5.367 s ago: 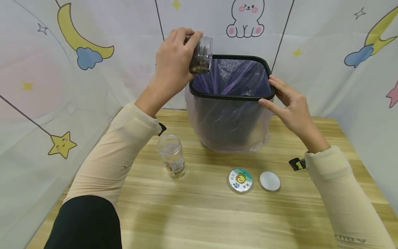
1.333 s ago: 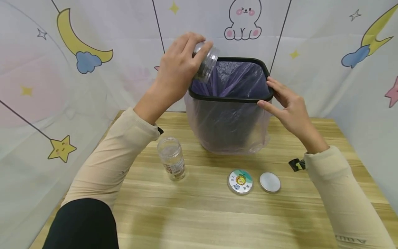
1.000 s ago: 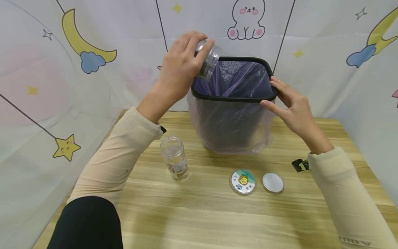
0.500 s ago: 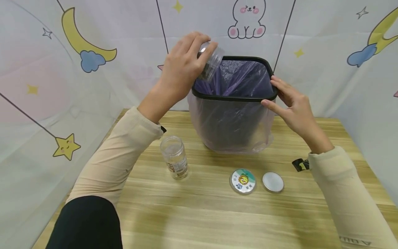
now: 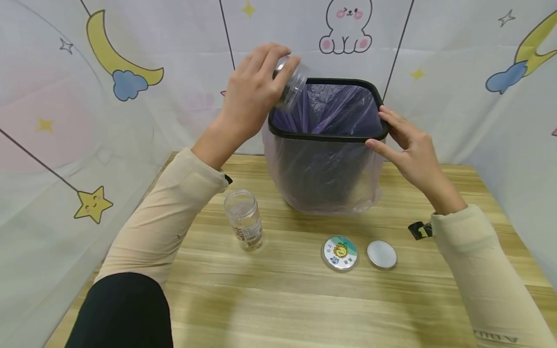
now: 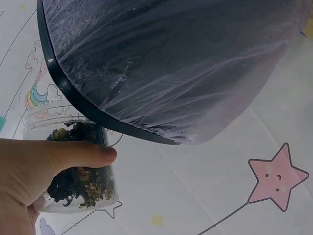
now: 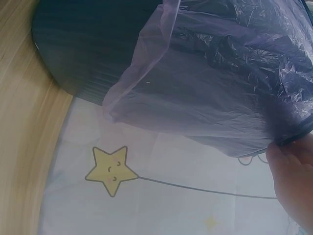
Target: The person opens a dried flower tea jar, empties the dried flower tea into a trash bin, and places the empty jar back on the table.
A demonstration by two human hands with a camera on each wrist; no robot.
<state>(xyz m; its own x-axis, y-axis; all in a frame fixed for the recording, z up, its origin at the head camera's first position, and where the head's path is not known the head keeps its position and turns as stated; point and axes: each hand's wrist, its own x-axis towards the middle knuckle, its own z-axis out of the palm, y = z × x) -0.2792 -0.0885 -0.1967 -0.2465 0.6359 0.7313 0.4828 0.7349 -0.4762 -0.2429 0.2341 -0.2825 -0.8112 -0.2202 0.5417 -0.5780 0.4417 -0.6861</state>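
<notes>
My left hand (image 5: 252, 94) grips a clear plastic jar (image 5: 295, 92) tipped sideways at the left rim of a black trash can (image 5: 322, 138). Its mouth faces right and slightly down, over the can's opening. In the left wrist view, dark, dry, leafy bits (image 6: 73, 186) fill part of the jar, below the thumb. A thin purple bag (image 5: 330, 113) lines the can and folds down over its outside. My right hand (image 5: 409, 150) holds the can's right rim, thumb at the front corner and fingers along the side. The right wrist view has the thumb (image 7: 281, 161) at the rim.
A second clear jar (image 5: 243, 220), lidless and labelled, stands upright on the wooden table (image 5: 278, 304). To its right lie a round lid with a sunflower picture (image 5: 340, 253) and a plain white lid (image 5: 382, 254). A printed cloth (image 5: 191, 38) hangs behind and at the sides.
Compared with about five seconds ago, the jar's mouth tips further down and sits a little lower. Over the last second the left hand shifts only slightly; the right hand stays on the rim.
</notes>
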